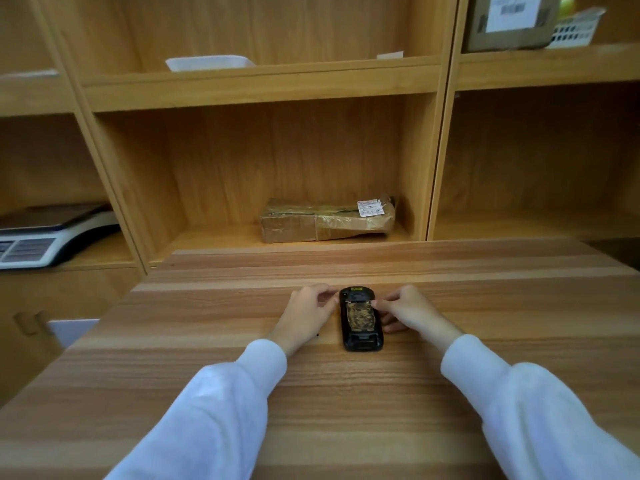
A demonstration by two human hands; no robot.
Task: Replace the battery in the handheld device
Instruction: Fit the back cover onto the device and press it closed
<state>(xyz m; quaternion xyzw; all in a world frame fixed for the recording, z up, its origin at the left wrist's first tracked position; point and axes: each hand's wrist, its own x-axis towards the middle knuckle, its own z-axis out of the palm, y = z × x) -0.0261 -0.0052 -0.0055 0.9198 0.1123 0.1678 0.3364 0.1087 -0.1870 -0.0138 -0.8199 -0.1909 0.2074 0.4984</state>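
Observation:
A black handheld device [361, 341] lies face down on the wooden table [311, 393], its long side pointing away from me. Its back shows a mottled brown-gold panel [358, 317], either the battery or its cover; I cannot tell which. My left hand [306, 315] rests against the device's left edge near the top, fingers curled. My right hand [403, 311] grips the right edge, thumb and fingertip pinching at the panel's upper right corner. A small dark thing peeks out under my left wrist, mostly hidden.
Wooden shelving stands behind the table. A taped brown parcel [327, 220] lies in the middle shelf bay, a weighing scale [45, 237] sits at the left, a white tray [207, 63] and a cardboard box [512, 22] rest on upper shelves.

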